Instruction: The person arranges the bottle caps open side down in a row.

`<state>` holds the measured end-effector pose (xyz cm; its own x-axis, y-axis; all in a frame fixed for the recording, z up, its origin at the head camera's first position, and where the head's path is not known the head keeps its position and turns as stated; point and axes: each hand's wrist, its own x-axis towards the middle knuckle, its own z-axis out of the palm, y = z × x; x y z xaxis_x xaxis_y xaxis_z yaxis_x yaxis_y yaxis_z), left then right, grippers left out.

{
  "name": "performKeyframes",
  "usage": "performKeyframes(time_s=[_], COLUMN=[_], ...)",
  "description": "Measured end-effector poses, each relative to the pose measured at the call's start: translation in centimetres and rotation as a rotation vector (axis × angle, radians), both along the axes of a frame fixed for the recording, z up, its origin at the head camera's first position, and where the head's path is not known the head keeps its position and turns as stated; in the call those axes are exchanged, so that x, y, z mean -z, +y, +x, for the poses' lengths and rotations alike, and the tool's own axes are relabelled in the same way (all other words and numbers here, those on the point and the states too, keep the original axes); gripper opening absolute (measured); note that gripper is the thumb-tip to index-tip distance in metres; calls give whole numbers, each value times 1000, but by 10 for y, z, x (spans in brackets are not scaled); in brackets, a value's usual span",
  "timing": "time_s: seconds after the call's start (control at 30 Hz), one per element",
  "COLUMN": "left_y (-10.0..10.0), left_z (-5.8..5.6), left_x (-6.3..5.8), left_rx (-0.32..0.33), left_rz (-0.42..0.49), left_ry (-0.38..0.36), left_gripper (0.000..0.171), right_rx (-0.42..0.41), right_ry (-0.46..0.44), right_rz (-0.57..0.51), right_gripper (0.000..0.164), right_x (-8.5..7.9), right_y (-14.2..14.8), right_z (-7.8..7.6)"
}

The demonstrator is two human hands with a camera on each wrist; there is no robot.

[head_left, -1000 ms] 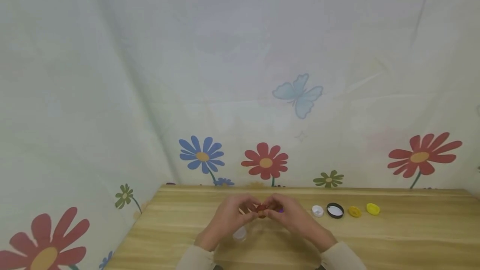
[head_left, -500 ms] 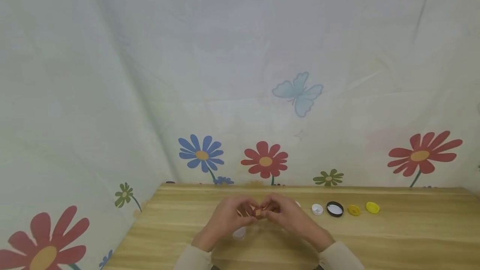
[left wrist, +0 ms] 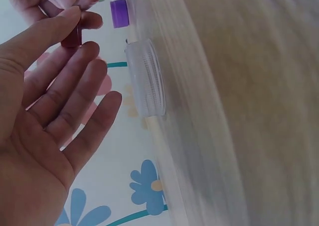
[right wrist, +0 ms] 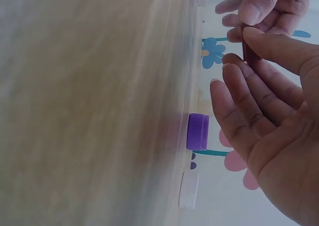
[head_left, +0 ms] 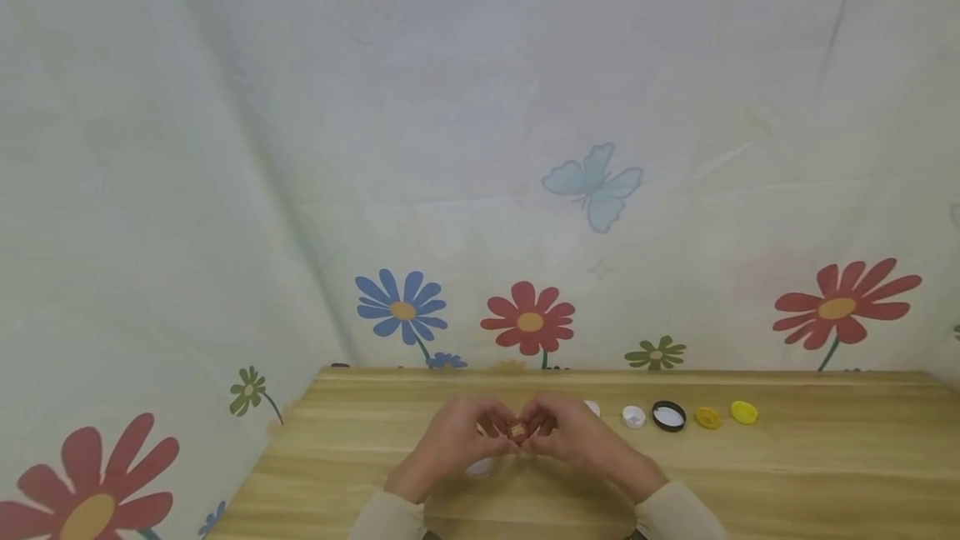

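Note:
Low over the table, a small dark red cap [head_left: 517, 432] with a gold-coloured patch is held between both hands. My left hand [head_left: 463, 438] pinches one side with thumb and fingertips, and my right hand [head_left: 572, 438] pinches the other. The left wrist view shows the cap [left wrist: 73, 38] edge-on under the thumb, the lower fingers spread loosely. In the right wrist view the thumb presses on the cap [right wrist: 250, 51] in the same way. A clear ribbed lid [left wrist: 144, 79] stands on the table near my left hand, and a purple cap [right wrist: 198, 131] is close to my right.
Right of my hands a row of lids lies on the wooden table [head_left: 825, 473]: a white cap [head_left: 633, 417], a black-rimmed lid [head_left: 670, 429], an orange cap [head_left: 707, 417] and a yellow cap [head_left: 744, 412]. Another white cap [head_left: 592, 408] shows partly behind my right hand. A flowered cloth [head_left: 450, 148] hangs behind.
The dark red cap has been turned between my fingers, so its gold-coloured patch faces up more. My right hand has shifted slightly, uncovering part of a white cap behind it.

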<state>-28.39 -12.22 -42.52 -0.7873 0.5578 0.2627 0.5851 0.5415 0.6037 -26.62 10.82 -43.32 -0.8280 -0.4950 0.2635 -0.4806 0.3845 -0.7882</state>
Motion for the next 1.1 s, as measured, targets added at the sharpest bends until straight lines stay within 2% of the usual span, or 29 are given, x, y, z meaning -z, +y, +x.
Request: performKeyframes(time_s=[0.17, 0.3, 0.5, 0.63, 0.87, 1.1], left_y=[7, 5, 0, -3, -3, -2], left_z=[-8, -7, -1, 2, 3, 4], left_x=[-8, -11, -6, -3, 2, 5], left_rx=[-14, 9, 25, 7, 14, 4], left_rz=[-21, -4, -20, -49, -70, -98], left_ry=[-17, -61, -122, -146, -146, -161], left_gripper=[18, 20, 22, 22, 23, 23], right_rx=[2, -16, -25, -29, -30, -24], right_ry=[28, 36, -1, -17, 3, -16], right_rz=[39, 32, 48, 63, 90, 99], right_gripper=[18, 17, 17, 18, 20, 19], right_x=[-10, -10, -1, 2, 6, 10], right_y=[6, 5, -3, -8, -10, -9], right_z=[-5, -5, 0, 1, 4, 8])
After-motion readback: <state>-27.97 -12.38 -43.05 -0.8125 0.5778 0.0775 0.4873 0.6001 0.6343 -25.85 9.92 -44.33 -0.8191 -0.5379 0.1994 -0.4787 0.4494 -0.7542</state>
